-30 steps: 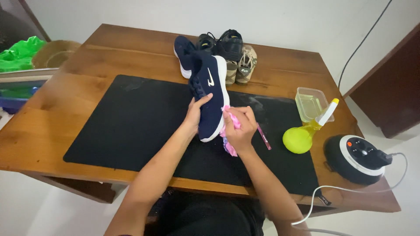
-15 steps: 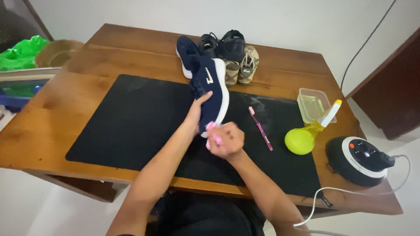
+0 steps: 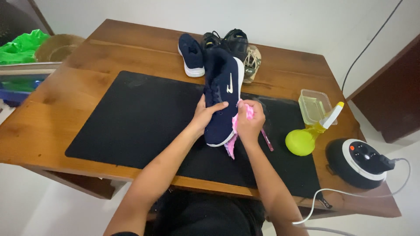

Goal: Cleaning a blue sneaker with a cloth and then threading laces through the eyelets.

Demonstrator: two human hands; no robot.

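Left hand clamped around the side of a navy sneaker, which is tipped on edge over the black mat on the wooden worktop. Right hand closed on a pink cloth, pressed against the sneaker's white sole edge. Pink brush lies just beside the right hand. Yellow-green spray bottle near, to the right.

A navy sneaker with white sole stands tilted on its side, a crumpled pink cloth pressed against it.
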